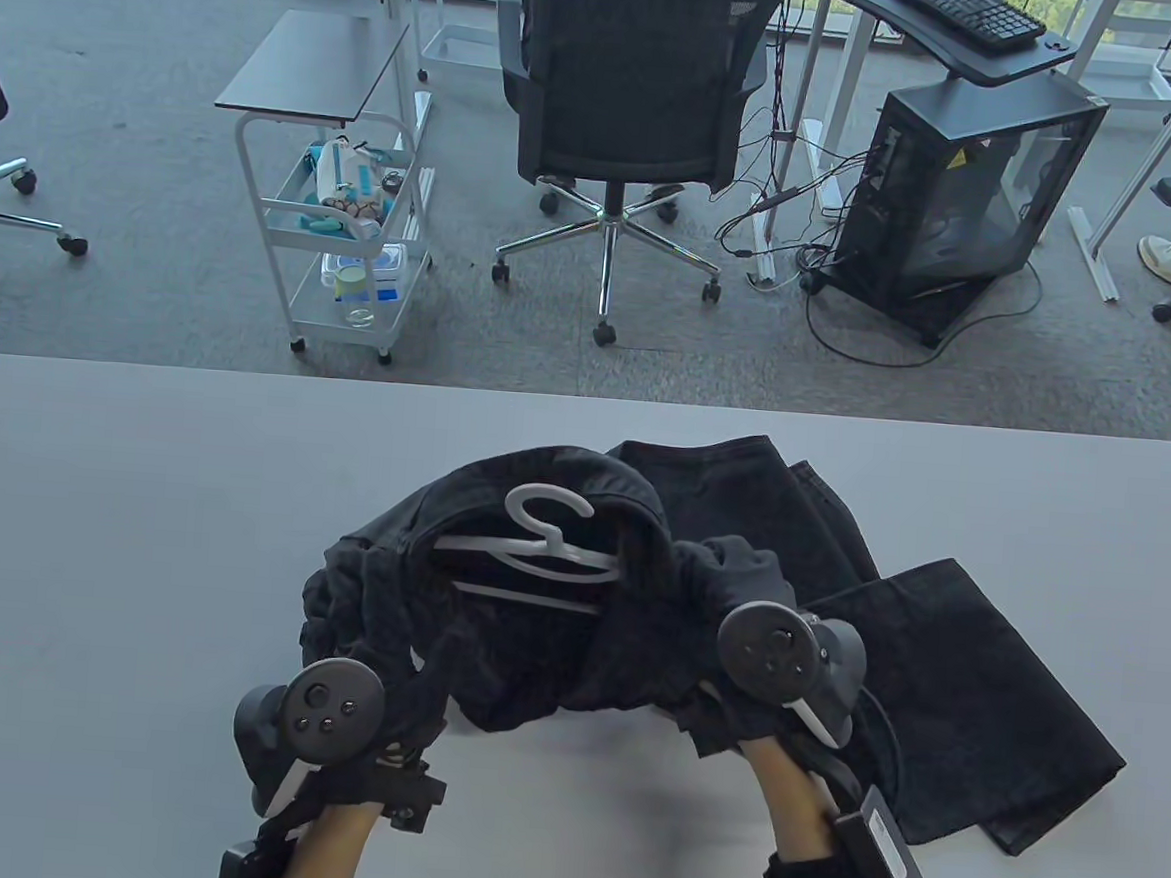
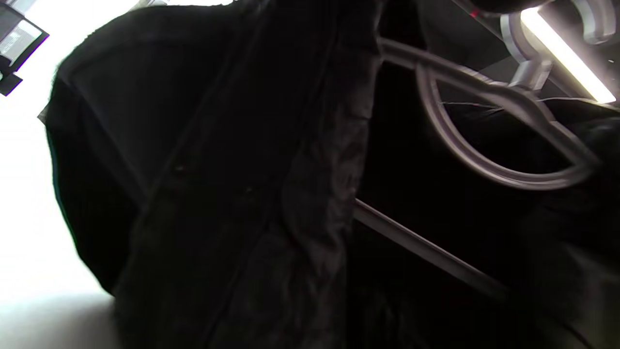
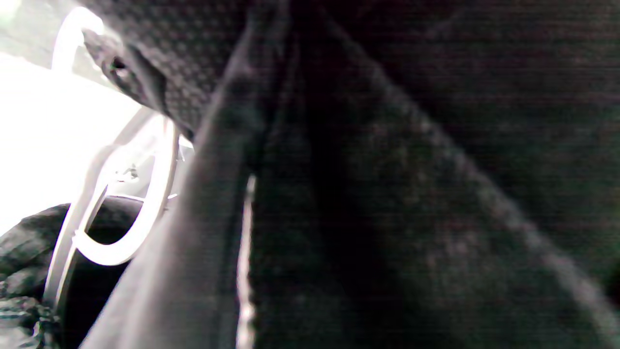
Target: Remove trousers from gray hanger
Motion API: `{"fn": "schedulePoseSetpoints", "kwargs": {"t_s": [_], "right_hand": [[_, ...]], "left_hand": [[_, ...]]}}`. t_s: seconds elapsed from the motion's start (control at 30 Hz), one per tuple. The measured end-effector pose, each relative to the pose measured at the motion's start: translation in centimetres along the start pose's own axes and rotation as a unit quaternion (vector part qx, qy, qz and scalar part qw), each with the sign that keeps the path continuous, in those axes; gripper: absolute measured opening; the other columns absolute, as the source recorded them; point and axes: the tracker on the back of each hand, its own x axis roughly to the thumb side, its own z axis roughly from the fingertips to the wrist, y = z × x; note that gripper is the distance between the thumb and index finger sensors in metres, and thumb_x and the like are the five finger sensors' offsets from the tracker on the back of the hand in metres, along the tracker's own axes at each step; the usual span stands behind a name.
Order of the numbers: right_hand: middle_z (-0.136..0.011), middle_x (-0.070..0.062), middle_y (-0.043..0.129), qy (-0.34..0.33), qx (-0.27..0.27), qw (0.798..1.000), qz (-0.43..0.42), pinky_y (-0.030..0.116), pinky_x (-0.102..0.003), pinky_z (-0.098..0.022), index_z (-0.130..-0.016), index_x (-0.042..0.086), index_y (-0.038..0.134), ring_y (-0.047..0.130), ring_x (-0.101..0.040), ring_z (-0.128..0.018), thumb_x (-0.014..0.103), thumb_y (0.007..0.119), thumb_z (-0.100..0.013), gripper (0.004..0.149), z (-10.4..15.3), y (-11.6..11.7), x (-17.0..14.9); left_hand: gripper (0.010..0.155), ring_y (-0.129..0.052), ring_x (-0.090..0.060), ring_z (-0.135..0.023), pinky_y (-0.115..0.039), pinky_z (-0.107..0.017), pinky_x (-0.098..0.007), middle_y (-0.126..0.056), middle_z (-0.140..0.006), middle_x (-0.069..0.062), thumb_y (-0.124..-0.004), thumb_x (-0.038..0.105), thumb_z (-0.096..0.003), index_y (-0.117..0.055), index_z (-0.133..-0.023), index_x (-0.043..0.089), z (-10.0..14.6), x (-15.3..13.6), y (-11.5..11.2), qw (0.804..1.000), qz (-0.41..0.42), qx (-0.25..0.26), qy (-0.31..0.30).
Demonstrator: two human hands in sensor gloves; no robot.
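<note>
Black trousers (image 1: 532,636) lie bunched in the middle of the table, wrapped around a gray hanger (image 1: 538,546) whose hook and upper bar show through the opened waistband. My left hand (image 1: 378,685) grips the bunched fabric at the left side of the trousers. My right hand (image 1: 736,580) grips the fabric at the right side, next to the hanger's end. In the left wrist view the hanger (image 2: 484,131) shows amid the dark trousers (image 2: 232,194). In the right wrist view the hanger (image 3: 121,208) is at the left, with the trousers (image 3: 387,194) filling the view.
The trouser legs (image 1: 959,686) spread out flat to the right on the gray table (image 1: 138,528). Beyond the far edge stand an office chair (image 1: 628,111), a white cart (image 1: 349,232) and a computer case (image 1: 963,205).
</note>
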Motion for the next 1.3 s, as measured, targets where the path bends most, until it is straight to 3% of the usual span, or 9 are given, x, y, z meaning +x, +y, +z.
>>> {"fn": "schedulePoseSetpoints", "kwargs": {"t_s": [0.2, 0.4, 0.5, 0.73, 0.87, 0.97, 1.17, 1.27, 1.3], "right_hand": [[-0.070, -0.001, 0.082, -0.022, -0.023, 0.999, -0.044, 0.072, -0.050, -0.049, -0.077, 0.025, 0.081, 0.085, -0.028, -0.062, 0.041, 0.088, -0.035, 0.045, 4.8, 0.0, -1.5], [-0.069, 0.000, 0.083, -0.039, -0.037, 0.995, -0.085, 0.072, -0.050, -0.050, -0.075, 0.025, 0.083, 0.085, -0.028, -0.061, 0.039, 0.090, -0.033, 0.045, 5.7, -0.9, -3.0], [-0.069, 0.000, 0.083, -0.035, -0.028, 0.994, -0.095, 0.072, -0.050, -0.050, -0.075, 0.025, 0.083, 0.085, -0.028, -0.062, 0.039, 0.090, -0.033, 0.045, 5.8, -1.0, -3.5], [-0.076, -0.003, 0.085, 0.007, -0.015, 0.993, -0.120, 0.071, -0.057, -0.052, -0.085, 0.021, 0.082, 0.088, -0.030, -0.066, 0.047, 0.089, -0.036, 0.055, 5.7, -1.7, -5.8], [-0.078, -0.002, 0.085, 0.043, -0.014, 0.986, -0.161, 0.070, -0.059, -0.054, -0.087, 0.022, 0.082, 0.089, -0.030, -0.067, 0.044, 0.087, -0.037, 0.055, 5.7, -1.3, -7.7], [-0.077, -0.003, 0.087, 0.053, 0.012, 0.967, -0.247, 0.069, -0.059, -0.055, -0.087, 0.021, 0.083, 0.090, -0.031, -0.067, 0.040, 0.089, -0.036, 0.054, 5.5, -0.8, -9.4], [-0.077, -0.002, 0.088, 0.058, 0.075, 0.944, -0.317, 0.069, -0.059, -0.055, -0.088, 0.020, 0.083, 0.091, -0.031, -0.065, 0.038, 0.087, -0.037, 0.054, 5.0, 0.3, -11.4], [-0.078, -0.003, 0.087, 0.066, 0.088, 0.920, -0.377, 0.070, -0.059, -0.053, -0.088, 0.020, 0.083, 0.091, -0.031, -0.064, 0.037, 0.087, -0.038, 0.053, 4.8, 1.4, -11.4], [-0.078, -0.004, 0.087, 0.068, 0.081, 0.916, -0.387, 0.071, -0.058, -0.053, -0.088, 0.020, 0.083, 0.091, -0.032, -0.064, 0.037, 0.086, -0.038, 0.053, 4.8, 1.6, -11.2]], "left_hand": [[0.092, -0.026, -0.078, -0.091, -0.039, -0.054, -0.083, -0.020, -0.115, -0.039, -0.047, 0.077, -0.0529, -0.015, -0.114, 0.016, 0.0, -2.2, -0.4, 0.998, 0.042, 0.007, 0.042], [0.090, -0.051, -0.073, -0.090, -0.055, -0.055, -0.079, -0.038, -0.109, -0.044, -0.050, 0.077, -0.0559, -0.027, -0.114, 0.013, -0.1, -6.8, -0.4, 0.977, 0.186, 0.004, 0.105], [0.082, -0.079, -0.062, -0.078, -0.070, -0.051, -0.072, -0.069, -0.098, -0.036, -0.065, 0.066, -0.0538, -0.050, -0.108, 0.007, -0.4, -7.9, -0.7, 0.953, 0.282, 0.039, 0.106], [0.059, -0.113, -0.029, -0.037, -0.099, -0.028, -0.047, -0.107, -0.060, -0.009, -0.071, 0.053, -0.0504, -0.083, -0.084, 0.005, -1.2, -8.9, -0.6, 0.948, 0.293, 0.054, 0.116], [0.059, -0.114, -0.021, -0.028, -0.101, -0.024, -0.041, -0.108, -0.049, -0.001, -0.077, 0.052, -0.0481, -0.084, -0.083, 0.004, -2.1, -9.2, -1.5, 0.899, 0.433, 0.012, 0.069], [0.058, -0.113, -0.021, -0.027, -0.099, -0.024, -0.041, -0.106, -0.047, 0.000, -0.080, 0.052, -0.0491, -0.084, -0.083, 0.005, -2.9, -9.2, -2.8, 0.825, 0.563, -0.043, 0.008], [0.056, -0.113, -0.020, -0.031, -0.098, -0.026, -0.040, -0.104, -0.050, 0.005, -0.071, 0.055, -0.0567, -0.083, -0.085, 0.008, -3.9, -8.5, -5.5, 0.708, 0.679, -0.171, -0.094], [0.057, -0.113, -0.021, -0.035, -0.097, -0.028, -0.040, -0.105, -0.054, 0.005, -0.064, 0.057, -0.0576, -0.079, -0.089, 0.012, -3.6, -7.1, -7.1, 0.681, 0.700, -0.200, -0.074], [0.058, -0.110, -0.025, -0.040, -0.094, -0.032, -0.044, -0.102, -0.060, 0.002, -0.063, 0.057, -0.0581, -0.076, -0.092, 0.013, -3.5, -6.9, -7.3, 0.692, 0.692, -0.200, -0.054]]}}
